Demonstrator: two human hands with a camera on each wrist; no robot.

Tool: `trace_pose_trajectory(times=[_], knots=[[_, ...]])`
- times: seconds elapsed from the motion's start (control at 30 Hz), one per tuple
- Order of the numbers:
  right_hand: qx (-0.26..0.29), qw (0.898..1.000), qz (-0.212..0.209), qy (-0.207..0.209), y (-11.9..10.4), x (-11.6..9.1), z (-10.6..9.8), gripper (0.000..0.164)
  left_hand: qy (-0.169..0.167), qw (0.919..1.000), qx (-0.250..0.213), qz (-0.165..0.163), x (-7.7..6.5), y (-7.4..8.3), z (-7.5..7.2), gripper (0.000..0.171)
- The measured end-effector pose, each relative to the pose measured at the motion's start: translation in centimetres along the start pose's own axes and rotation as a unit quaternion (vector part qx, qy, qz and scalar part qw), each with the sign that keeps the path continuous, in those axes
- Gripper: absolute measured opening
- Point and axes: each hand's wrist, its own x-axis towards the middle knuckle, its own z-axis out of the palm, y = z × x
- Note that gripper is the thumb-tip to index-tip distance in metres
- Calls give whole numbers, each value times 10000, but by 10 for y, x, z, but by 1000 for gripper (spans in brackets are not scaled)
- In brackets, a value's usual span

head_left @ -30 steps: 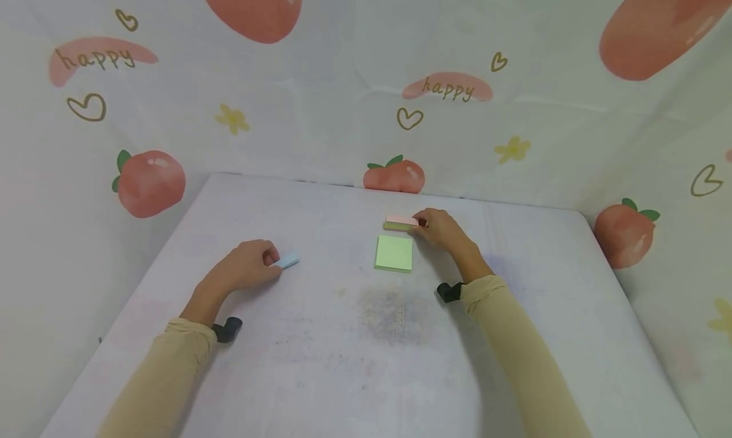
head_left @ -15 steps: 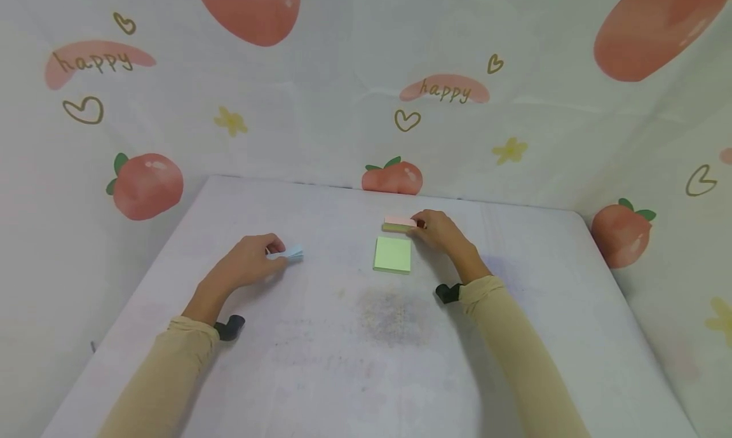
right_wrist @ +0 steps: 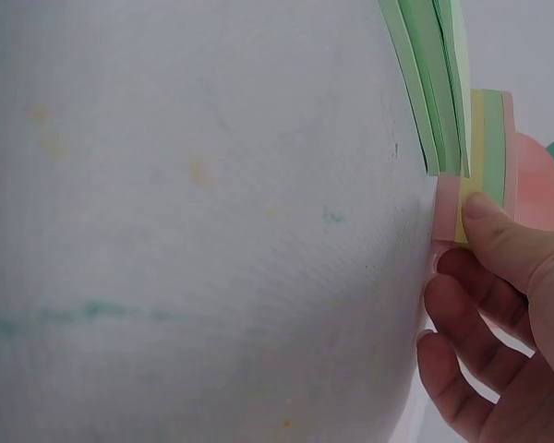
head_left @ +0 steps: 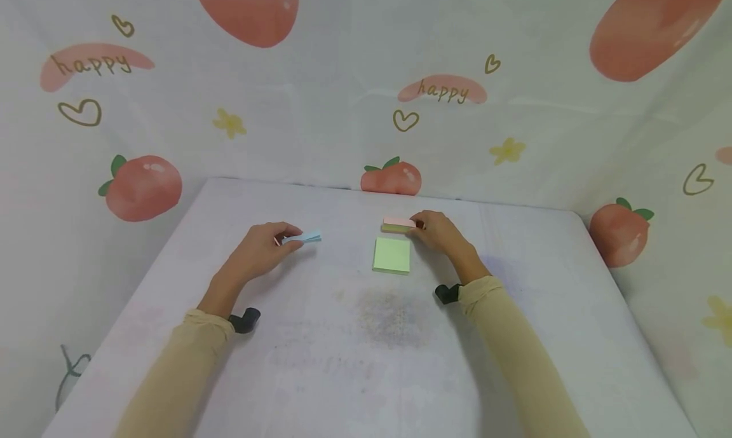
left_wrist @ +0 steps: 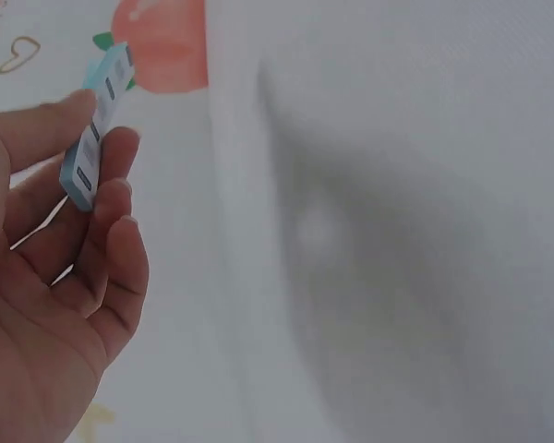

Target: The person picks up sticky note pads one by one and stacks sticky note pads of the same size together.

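Note:
My left hand (head_left: 260, 250) pinches a narrow light-blue sticky note pad (head_left: 311, 237) between thumb and fingers, above the table at left of centre. Its leaves fan apart slightly at the free end. In the left wrist view the blue pad's underside (left_wrist: 97, 134) carries printed white labels. Toward the back, my right hand (head_left: 441, 236) pinches the right end of a small stack of sticky note pads (head_left: 396, 224), pink on top. Pink, yellow and green layers of that stack (right_wrist: 492, 148) show in the right wrist view. Just in front of it lies a square light-green sticky note pad (head_left: 391, 256).
A white-covered table (head_left: 320, 374) with a dark smudge in the middle lies under both hands. Behind it hangs a white cloth (head_left: 320, 75) printed with peaches and hearts. A thin dark cord (head_left: 70, 369) shows by the left edge.
My left hand has moved right and toward the back with the blue sticky note pad, which is now lifted. The right hand keeps its grip on the stack in about the same place.

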Motion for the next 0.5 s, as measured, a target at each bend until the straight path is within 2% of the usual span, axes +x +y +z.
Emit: trace_pose_trajectory(times=[0.3, 0.5], knots=[[-37, 9999, 104, -5, 4, -1, 0, 36, 239, 9990, -248, 279, 18, 20, 10, 37], [-69, 10000, 33, -15, 2, 1, 0, 37, 452, 9971, -468, 387, 29, 37, 13, 34]])
